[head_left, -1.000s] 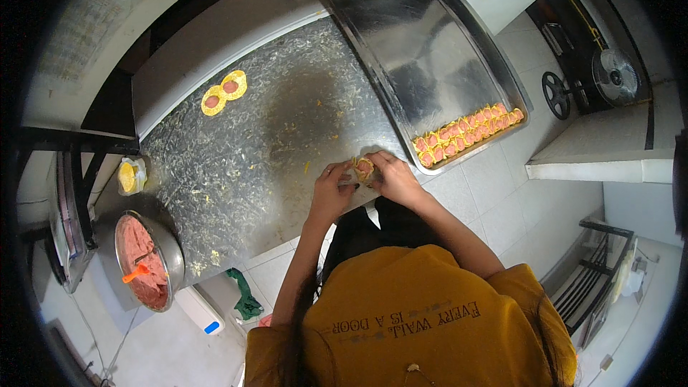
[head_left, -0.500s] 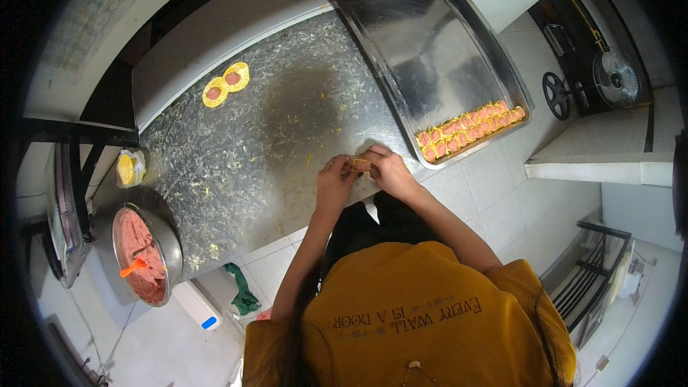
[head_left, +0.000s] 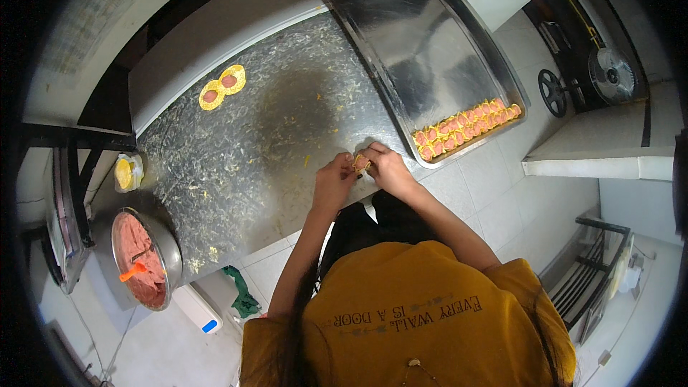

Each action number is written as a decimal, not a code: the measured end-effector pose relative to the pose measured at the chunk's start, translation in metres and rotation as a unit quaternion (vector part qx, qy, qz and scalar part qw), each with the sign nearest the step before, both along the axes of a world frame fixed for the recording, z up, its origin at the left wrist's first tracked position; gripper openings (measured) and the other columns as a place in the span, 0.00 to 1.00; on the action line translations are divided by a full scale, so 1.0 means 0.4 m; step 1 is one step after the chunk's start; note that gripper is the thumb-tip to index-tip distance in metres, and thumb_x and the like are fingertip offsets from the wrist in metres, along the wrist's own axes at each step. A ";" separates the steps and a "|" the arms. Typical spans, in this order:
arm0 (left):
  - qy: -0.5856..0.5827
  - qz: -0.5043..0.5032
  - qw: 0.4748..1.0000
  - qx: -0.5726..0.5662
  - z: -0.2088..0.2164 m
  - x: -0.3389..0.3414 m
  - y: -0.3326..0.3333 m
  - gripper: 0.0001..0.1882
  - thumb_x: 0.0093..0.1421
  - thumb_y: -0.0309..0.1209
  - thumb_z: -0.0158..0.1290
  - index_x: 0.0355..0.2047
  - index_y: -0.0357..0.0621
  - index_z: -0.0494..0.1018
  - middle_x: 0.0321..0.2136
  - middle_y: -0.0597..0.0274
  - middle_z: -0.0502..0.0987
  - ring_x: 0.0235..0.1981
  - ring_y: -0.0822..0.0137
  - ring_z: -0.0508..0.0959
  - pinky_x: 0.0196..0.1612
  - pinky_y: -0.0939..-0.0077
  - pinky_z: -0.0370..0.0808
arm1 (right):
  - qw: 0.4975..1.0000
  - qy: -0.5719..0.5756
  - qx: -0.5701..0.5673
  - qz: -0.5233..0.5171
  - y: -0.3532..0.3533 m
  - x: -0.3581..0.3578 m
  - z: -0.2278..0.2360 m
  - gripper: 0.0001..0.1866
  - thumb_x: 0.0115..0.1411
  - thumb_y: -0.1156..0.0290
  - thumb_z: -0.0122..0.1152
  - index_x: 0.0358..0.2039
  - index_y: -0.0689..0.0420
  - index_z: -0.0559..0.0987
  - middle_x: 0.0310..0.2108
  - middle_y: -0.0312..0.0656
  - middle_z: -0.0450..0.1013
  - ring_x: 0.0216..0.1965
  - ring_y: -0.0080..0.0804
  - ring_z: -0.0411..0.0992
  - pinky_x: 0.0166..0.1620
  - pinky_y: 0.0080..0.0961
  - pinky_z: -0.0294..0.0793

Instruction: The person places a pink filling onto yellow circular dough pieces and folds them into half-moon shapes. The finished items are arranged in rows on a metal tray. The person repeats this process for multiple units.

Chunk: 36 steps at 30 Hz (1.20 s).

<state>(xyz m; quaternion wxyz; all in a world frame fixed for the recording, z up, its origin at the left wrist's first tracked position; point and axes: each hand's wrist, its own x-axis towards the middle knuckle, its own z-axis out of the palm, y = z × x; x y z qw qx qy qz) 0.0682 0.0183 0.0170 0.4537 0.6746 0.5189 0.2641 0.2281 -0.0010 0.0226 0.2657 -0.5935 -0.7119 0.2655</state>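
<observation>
A small dumpling [head_left: 362, 163], pink meat in a yellow wrapper, is pinched between my two hands above the table's near edge. My left hand [head_left: 335, 180] closes on its left side, and my right hand [head_left: 390, 170] grips it from the right. Fingers hide part of it. Toward the far left of the table lie two round yellow wrappers [head_left: 239, 86], touching, each with a dab of pink meat in its middle. Close by on my right, rows of finished-looking dumplings [head_left: 466, 130] sit packed along the near end of a large metal tray [head_left: 374, 72].
A steel bowl [head_left: 174, 251] of pink ground meat [head_left: 131, 236] with an orange-handled utensil [head_left: 133, 271] stands at the left. Behind it is a bag of yellow wrappers [head_left: 125, 173]. Flour and scraps cover the metal table [head_left: 236, 165]. A fan [head_left: 613, 75] stands far right.
The dumpling has turned between my fingers, so its meat top and yellow rim show more. Both hands stay in nearly the same place. The whole view has shifted slightly.
</observation>
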 end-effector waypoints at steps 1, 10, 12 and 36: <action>0.008 -0.012 1.000 0.010 -0.002 0.000 0.001 0.12 0.46 0.25 0.58 0.32 0.39 0.70 0.26 0.54 0.77 0.26 0.59 0.78 0.30 0.69 0.73 | 1.000 -0.005 -0.009 0.011 0.001 0.000 -0.004 0.18 0.40 0.86 0.53 0.35 0.61 0.74 0.36 0.49 0.69 0.37 0.50 0.70 0.38 0.37 0.72; 0.085 -0.045 0.993 0.062 -0.012 -0.009 0.012 0.11 0.48 0.28 0.57 0.33 0.42 0.71 0.23 0.55 0.76 0.25 0.59 0.78 0.30 0.70 0.73 | 1.000 0.004 0.030 -0.003 0.000 -0.008 0.002 0.17 0.40 0.84 0.55 0.36 0.61 0.73 0.34 0.50 0.69 0.35 0.51 0.70 0.38 0.38 0.72; 0.102 -0.079 0.989 0.073 -0.015 -0.008 0.021 0.12 0.48 0.28 0.57 0.34 0.42 0.71 0.23 0.55 0.76 0.25 0.59 0.78 0.30 0.70 0.73 | 1.000 0.005 0.008 0.004 -0.002 -0.007 -0.012 0.17 0.42 0.83 0.56 0.36 0.61 0.73 0.35 0.50 0.68 0.36 0.51 0.70 0.38 0.38 0.72; 0.055 -0.092 0.993 0.059 -0.021 -0.008 0.023 0.16 0.47 0.25 0.56 0.39 0.40 0.70 0.32 0.52 0.73 0.30 0.57 0.76 0.34 0.69 0.73 | 0.996 0.006 0.030 -0.083 -0.009 0.003 -0.003 0.16 0.40 0.82 0.60 0.34 0.63 0.74 0.32 0.49 0.71 0.34 0.48 0.71 0.37 0.35 0.71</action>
